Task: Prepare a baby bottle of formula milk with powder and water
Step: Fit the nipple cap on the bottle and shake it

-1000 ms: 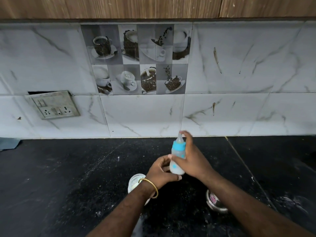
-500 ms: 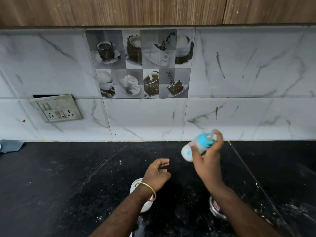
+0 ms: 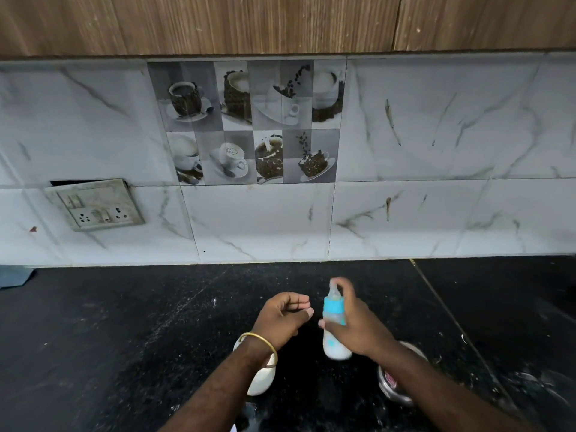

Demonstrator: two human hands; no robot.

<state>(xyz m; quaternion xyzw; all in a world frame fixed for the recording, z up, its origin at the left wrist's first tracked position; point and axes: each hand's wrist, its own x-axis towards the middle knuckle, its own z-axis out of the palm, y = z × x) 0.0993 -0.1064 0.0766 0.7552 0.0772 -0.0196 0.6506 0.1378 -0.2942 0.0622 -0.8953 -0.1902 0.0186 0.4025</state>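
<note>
**Bottle in my right hand, above the black counter**

At the far left edge a bit of blue cloth (image 3: 14, 275) lies on the dark counter (image 3: 124, 338), where it meets the wall. Above it, a tilted socket plate (image 3: 93, 204) sits in the white marbled tiles, and further along is a panel of coffee-cup picture tiles (image 3: 249, 121) under the wooden cabinets (image 3: 218, 23).

My left hand (image 3: 282, 316) hangs over the counter with nothing in it, fingers loosely curled and thumb a little apart from them. A gold bangle (image 3: 258, 344) circles that wrist. Under the wrist, partly hidden, is a white round container (image 3: 261, 380) on the counter.

Just to the right of my left hand, not touching it, my right hand (image 3: 358, 325) grips the baby bottle (image 3: 334, 332). My fingers are wrapped round its body, and one reaches up beside the teat. The bottle is nearly upright, teat up, with a blue collar and white milk in the lower part; it is blurred.

Beneath my right forearm a steel vessel (image 3: 396, 391) stands on the counter, mostly covered by the arm.
</note>
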